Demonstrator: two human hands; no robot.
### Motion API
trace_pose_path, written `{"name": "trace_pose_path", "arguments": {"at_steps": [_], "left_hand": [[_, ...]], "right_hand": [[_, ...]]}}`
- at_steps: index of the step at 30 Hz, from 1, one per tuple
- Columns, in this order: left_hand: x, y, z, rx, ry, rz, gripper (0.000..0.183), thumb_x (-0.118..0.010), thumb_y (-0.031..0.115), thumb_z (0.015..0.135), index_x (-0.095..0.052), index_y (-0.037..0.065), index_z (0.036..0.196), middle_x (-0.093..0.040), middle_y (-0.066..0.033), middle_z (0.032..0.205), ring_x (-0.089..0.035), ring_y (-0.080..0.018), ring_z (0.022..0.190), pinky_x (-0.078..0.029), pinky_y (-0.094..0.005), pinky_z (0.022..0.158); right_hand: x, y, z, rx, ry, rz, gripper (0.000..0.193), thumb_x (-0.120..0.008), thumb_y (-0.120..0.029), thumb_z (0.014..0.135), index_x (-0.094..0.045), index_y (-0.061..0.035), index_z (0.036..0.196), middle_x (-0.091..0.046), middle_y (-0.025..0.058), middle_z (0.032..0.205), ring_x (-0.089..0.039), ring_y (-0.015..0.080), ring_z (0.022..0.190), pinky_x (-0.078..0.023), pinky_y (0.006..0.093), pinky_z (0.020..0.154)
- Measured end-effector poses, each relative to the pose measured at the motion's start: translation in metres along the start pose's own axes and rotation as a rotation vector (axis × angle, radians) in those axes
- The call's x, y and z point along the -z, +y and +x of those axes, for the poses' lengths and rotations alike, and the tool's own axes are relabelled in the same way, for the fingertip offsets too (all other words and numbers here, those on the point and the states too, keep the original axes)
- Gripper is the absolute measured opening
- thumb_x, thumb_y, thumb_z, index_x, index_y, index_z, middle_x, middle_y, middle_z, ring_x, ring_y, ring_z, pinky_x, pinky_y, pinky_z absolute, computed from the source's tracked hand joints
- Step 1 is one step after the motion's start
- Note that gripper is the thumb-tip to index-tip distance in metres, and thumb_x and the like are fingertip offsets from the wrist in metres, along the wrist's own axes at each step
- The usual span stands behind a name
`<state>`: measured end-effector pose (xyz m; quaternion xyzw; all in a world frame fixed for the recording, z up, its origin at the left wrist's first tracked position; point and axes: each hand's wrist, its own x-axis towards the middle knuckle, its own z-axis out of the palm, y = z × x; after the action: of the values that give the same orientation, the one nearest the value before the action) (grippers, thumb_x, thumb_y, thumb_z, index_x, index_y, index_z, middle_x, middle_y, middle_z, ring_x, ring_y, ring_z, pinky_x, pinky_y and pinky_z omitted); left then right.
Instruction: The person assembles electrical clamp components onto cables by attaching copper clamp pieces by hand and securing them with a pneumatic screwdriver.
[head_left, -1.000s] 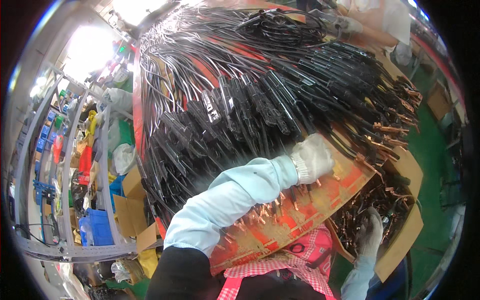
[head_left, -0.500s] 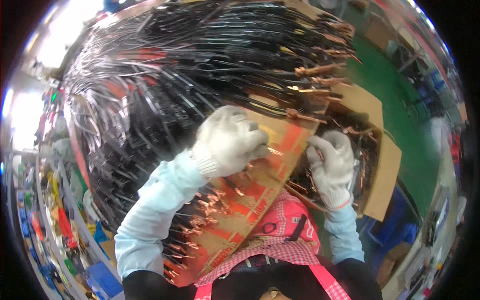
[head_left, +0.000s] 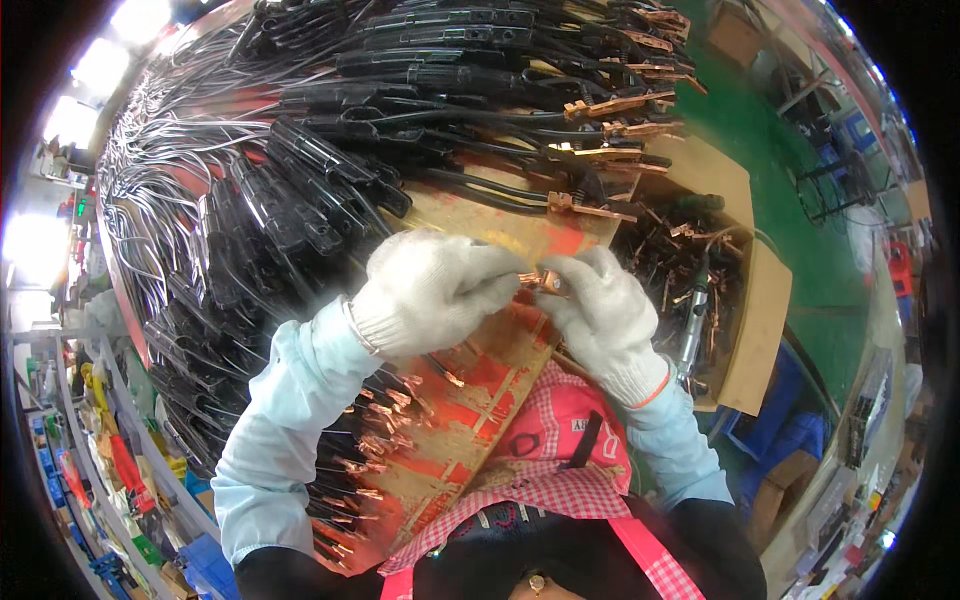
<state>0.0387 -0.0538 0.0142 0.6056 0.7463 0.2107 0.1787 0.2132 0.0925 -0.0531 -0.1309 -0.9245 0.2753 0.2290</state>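
Observation:
White knitted gloves cover both my hands, which meet over the front of the table. My left hand [head_left: 425, 290] is closed in a pinch on a wire's bare copper end [head_left: 529, 279]; most of the wire is hidden by the glove. Against that end, my right hand [head_left: 603, 312] pinches a small copper terminal [head_left: 549, 281] between thumb and fingers. Several black wires with bare copper ends [head_left: 385, 425] lie below my left forearm. Farther off are bundles of black cables with black plastic housings [head_left: 300, 185] and copper terminals [head_left: 620, 105].
An open cardboard box [head_left: 760, 325] at the right holds many small copper and dark parts. A silver cylindrical power screwdriver [head_left: 693, 325] with a cord stands in it. The red and tan tabletop [head_left: 445, 475] ends at my apron. Blue crates [head_left: 780, 430] sit at the lower right.
My right hand has come left from over the box to meet my left hand, and a copper terminal now shows in its fingers. My left hand has shifted slightly left and down.

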Motion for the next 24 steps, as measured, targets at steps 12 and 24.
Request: {"name": "trace_pose_path", "arguments": {"at_steps": [12,24], "left_hand": [[-0.003,-0.005,-0.001,-0.024,-0.059,0.017,0.019,-0.065,0.023,0.091,-0.075,0.010,0.102,-0.070,-0.0098,0.074,-0.070,-0.0306,0.072,-0.055,-0.0409,0.063],[-0.001,0.004,0.014,0.421,-0.399,-0.211,0.029,-0.058,0.034,0.092,-0.073,0.009,0.094,-0.069,-0.0113,0.073,-0.069,-0.0271,0.068,-0.053,-0.0390,0.066]], "right_hand": [[-0.015,-0.001,0.003,0.077,0.041,0.068,0.040,-0.083,-0.023,0.069,-0.067,-0.0151,0.105,-0.064,0.0090,0.088,-0.065,0.0320,0.076,-0.051,0.0425,0.063],[-0.022,0.014,0.015,0.331,-0.029,-0.008,0.038,-0.078,-0.016,0.068,-0.068,-0.0131,0.104,-0.065,0.0077,0.090,-0.065,0.0297,0.079,-0.051,0.0411,0.064]]}}
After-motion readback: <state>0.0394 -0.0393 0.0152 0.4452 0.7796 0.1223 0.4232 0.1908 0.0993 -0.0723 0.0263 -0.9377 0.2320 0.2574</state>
